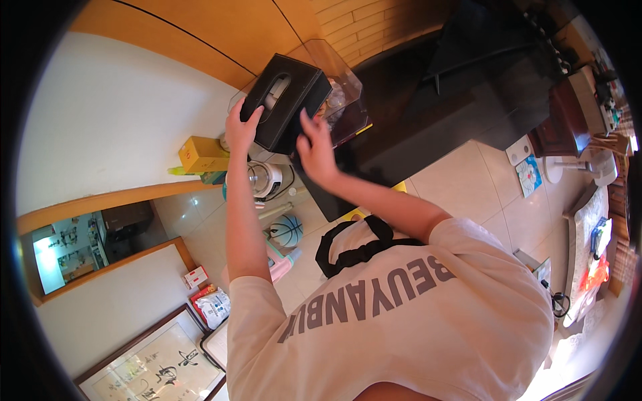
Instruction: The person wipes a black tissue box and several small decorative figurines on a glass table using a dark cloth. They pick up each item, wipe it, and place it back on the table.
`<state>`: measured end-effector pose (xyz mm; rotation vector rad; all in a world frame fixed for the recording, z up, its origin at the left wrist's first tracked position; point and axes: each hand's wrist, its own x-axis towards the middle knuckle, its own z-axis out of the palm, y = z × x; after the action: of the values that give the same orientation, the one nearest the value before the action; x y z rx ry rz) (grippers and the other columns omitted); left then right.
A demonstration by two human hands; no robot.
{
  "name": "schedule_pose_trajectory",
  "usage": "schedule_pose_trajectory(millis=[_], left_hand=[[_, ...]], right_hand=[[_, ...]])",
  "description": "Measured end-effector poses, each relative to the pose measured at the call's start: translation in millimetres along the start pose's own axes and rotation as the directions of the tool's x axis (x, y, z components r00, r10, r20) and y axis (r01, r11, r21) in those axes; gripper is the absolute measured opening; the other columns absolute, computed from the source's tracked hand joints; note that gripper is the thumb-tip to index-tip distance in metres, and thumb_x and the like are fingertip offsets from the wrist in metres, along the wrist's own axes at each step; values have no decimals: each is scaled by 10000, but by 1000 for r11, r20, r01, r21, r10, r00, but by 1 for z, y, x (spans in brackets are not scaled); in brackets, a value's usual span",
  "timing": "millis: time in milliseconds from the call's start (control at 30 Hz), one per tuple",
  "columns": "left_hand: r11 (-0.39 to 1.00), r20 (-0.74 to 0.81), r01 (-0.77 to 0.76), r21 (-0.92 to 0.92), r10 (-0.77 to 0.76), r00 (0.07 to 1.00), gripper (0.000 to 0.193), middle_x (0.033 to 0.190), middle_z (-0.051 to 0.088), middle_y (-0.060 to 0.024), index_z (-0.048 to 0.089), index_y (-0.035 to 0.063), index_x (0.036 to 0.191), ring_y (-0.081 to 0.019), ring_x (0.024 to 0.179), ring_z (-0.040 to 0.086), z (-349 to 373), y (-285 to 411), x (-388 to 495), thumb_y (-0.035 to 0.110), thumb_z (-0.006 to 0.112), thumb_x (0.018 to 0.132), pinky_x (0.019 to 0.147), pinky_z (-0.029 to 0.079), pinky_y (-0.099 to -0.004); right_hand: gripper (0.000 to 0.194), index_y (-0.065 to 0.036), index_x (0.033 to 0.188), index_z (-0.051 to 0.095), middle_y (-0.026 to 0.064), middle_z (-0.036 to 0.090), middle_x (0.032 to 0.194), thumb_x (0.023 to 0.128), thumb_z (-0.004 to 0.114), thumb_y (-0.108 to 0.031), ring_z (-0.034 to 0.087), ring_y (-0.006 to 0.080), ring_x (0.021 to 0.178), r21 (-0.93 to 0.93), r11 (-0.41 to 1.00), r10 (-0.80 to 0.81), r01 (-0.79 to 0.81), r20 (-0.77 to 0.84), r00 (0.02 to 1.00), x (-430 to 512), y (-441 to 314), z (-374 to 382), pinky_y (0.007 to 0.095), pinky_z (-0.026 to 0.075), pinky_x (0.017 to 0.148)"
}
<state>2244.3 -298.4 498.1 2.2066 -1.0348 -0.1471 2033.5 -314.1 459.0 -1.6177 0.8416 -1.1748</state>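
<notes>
A black leather-look tissue box (pixel 303 92) with an oval slot is tilted in front of me, and something white shows inside the slot. My left hand (pixel 243 125) grips its left end, thumb on the top face by the slot. Close to the box's right side is my right hand (pixel 318 153), fingers spread and slightly blurred. I see nothing held in it; whether a fingertip touches the box is unclear. Behind the box, partly covered by it, stands a clear plastic container (pixel 351 90) with small wrapped-looking items inside.
A long black cabinet (pixel 391 150) runs to the right under a dark screen (pixel 481 40). Left of my arm is a yellow box (pixel 200 154); a white appliance (pixel 266 179) with a cord stands beyond it. A blue basketball (pixel 287 230) lies on the tiled floor.
</notes>
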Motion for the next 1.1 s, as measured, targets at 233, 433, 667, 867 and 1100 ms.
schedule_pose_trajectory(millis=[233, 433, 667, 867, 1100], left_hand=[[999, 21, 13, -37, -12, 1000, 609, 1132, 681, -158, 610, 48, 1269, -272, 1025, 656, -2, 6, -3, 404, 758, 798, 884, 500, -362], [998, 47, 56, -37, -55, 997, 617, 1148, 671, -157, 610, 56, 1272, -278, 1035, 649, -2, 12, -1, 416, 757, 794, 893, 495, -370], [999, 32, 8, -35, -7, 999, 607, 1113, 683, -154, 616, 51, 1259, -283, 1021, 654, -2, -1, -1, 411, 761, 791, 886, 498, -366], [1000, 42, -3, -20, 3, 999, 594, 1118, 684, -144, 618, 52, 1251, -278, 1017, 657, -4, 13, -2, 405, 759, 795, 871, 504, -366], [999, 11, -37, -19, 37, 999, 590, 1120, 684, -138, 622, 71, 1253, -275, 1010, 658, -3, 4, -4, 411, 762, 791, 867, 505, -370]], right_hand=[[510, -31, 1369, 523, 240, 499, 1192, 861, 569, -51, 526, 396, 1135, 67, 994, 83, -81, -25, 996, 24, 16, -10, 367, 440, 969], [517, -23, 1388, 506, 210, 514, 1136, 872, 548, -29, 516, 362, 1097, -50, 999, -29, 21, -155, 988, 64, 33, -23, 363, 405, 988], [570, -58, 1422, 471, 223, 473, 1189, 862, 573, -34, 523, 374, 1121, 135, 980, 113, -148, 235, 965, -37, -6, 0, 349, 434, 977], [518, -3, 1397, 481, 217, 530, 1134, 882, 538, -9, 522, 355, 1078, -92, 994, -67, 53, -150, 986, 64, 47, -26, 374, 403, 999], [571, -11, 1428, 449, 217, 492, 1201, 867, 553, 1, 497, 341, 1169, 112, 958, 231, -264, 244, 942, -31, -3, 0, 330, 363, 1048]])
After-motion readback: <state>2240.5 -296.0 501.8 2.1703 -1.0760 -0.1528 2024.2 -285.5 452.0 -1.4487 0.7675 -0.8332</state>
